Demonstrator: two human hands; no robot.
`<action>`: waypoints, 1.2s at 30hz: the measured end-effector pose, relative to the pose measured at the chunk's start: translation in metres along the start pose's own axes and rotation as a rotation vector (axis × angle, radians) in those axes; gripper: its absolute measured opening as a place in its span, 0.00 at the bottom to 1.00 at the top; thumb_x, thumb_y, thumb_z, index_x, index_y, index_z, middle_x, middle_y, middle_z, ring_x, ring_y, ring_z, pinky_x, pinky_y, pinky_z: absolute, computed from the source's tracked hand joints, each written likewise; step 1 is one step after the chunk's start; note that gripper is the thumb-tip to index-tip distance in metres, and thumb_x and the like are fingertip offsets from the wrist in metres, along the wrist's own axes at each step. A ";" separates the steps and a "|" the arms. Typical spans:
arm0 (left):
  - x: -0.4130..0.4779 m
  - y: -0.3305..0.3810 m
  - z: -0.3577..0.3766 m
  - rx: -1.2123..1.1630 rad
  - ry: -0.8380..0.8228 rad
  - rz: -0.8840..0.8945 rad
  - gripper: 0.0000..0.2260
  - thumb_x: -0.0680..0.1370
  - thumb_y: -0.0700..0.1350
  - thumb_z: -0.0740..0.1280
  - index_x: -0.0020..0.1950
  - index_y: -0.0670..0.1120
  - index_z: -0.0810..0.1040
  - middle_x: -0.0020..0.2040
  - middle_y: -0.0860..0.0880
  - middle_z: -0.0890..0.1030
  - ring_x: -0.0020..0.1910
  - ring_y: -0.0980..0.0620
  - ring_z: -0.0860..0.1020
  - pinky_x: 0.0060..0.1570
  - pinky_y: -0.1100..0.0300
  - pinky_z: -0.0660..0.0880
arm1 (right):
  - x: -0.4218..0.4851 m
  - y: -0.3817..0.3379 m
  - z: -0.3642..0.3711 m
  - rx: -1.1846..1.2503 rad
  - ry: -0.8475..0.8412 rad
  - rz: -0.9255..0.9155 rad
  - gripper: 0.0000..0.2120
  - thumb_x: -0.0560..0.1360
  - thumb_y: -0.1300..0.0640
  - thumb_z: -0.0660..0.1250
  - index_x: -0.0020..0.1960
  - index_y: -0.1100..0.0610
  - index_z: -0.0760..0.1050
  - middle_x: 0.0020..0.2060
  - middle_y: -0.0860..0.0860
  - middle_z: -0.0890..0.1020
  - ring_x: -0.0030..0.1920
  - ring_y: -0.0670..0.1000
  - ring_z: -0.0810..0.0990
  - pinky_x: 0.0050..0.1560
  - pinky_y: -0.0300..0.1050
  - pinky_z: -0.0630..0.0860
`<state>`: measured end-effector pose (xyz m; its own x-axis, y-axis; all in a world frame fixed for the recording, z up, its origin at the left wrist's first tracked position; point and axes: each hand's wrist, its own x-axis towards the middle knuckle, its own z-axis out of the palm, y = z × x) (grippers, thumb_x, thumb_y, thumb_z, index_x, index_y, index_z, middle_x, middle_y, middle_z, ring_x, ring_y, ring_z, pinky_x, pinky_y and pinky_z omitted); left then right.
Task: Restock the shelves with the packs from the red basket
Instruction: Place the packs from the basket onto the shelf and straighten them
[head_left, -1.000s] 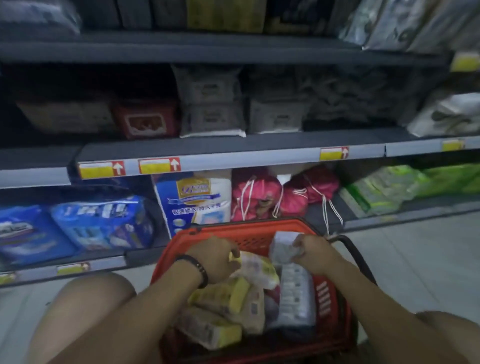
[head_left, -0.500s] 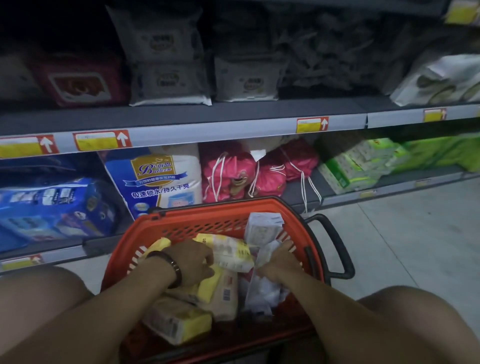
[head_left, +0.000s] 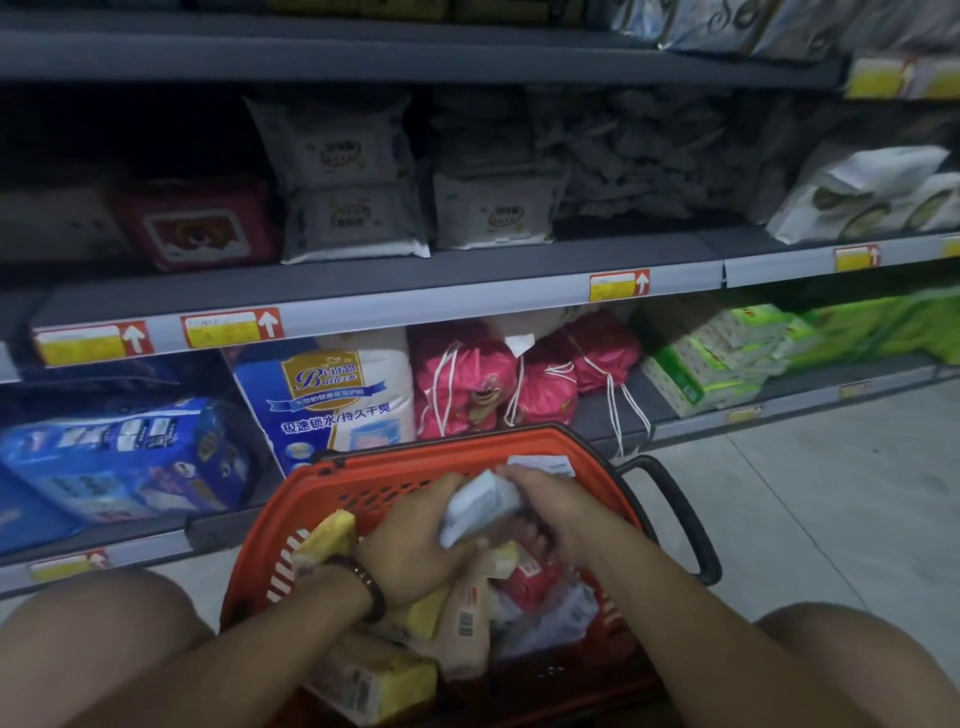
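**A:** What are the fingers doing?

**B:** The left hand (head_left: 415, 535) has its fingers curled under the near end of a white pack (head_left: 480, 506). The right hand (head_left: 553, 506) curls its fingers over the far end. Both grip it, though the pack is blurred and I cannot tell where the thumbs lie.

**A:** Where is that pack?

**B:** It is held tilted between the hands, just above the load in the red basket (head_left: 395, 467).

**A:** And inside?

**B:** Yellow packs (head_left: 374, 680) lie in a heap, with a beige pack (head_left: 465, 623) carrying a barcode among them. A dark bracelet (head_left: 363, 587) sits on the left wrist. The basket's black handle (head_left: 680, 514) sticks out to the right.

**A:** Beyond the basket?

**B:** On the lower shelf (head_left: 613, 415) stand a blue pack (head_left: 119, 457), a blue and white pack (head_left: 332, 395), pink drawstring bags (head_left: 467, 384) and green packs (head_left: 717, 353). The middle shelf (head_left: 467, 275) holds stacked white pouches (head_left: 343, 208) with a red pack (head_left: 202, 223) beside them. Yellow price tags (head_left: 231, 327) line its edge, and there is pale floor (head_left: 805, 493) to the right.
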<state>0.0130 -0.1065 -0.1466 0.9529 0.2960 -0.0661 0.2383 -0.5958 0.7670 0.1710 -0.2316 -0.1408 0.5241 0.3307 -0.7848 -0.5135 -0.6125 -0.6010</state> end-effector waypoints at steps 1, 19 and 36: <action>0.001 -0.001 -0.004 -0.027 0.043 -0.046 0.17 0.74 0.57 0.74 0.60 0.56 0.76 0.51 0.58 0.84 0.49 0.60 0.81 0.46 0.60 0.75 | -0.004 -0.005 -0.003 0.020 0.008 -0.012 0.17 0.76 0.41 0.72 0.47 0.56 0.81 0.25 0.53 0.77 0.22 0.51 0.74 0.28 0.40 0.70; -0.018 0.004 -0.058 -0.501 0.379 -0.454 0.12 0.74 0.56 0.78 0.51 0.51 0.86 0.45 0.51 0.89 0.46 0.47 0.88 0.52 0.40 0.84 | 0.034 0.029 -0.021 -1.184 0.562 -0.406 0.37 0.71 0.40 0.78 0.72 0.54 0.70 0.68 0.58 0.68 0.69 0.60 0.68 0.69 0.53 0.71; -0.021 0.015 -0.087 -1.020 0.614 -0.669 0.23 0.78 0.56 0.73 0.61 0.39 0.79 0.49 0.38 0.88 0.46 0.35 0.87 0.47 0.32 0.83 | -0.058 -0.045 -0.045 0.409 0.032 -0.473 0.16 0.80 0.49 0.72 0.58 0.62 0.82 0.52 0.62 0.88 0.54 0.64 0.88 0.50 0.57 0.83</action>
<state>-0.0195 -0.0564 -0.0782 0.4112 0.7481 -0.5209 0.1192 0.5224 0.8443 0.1944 -0.2553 -0.0616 0.7749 0.4736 -0.4185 -0.4360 -0.0788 -0.8965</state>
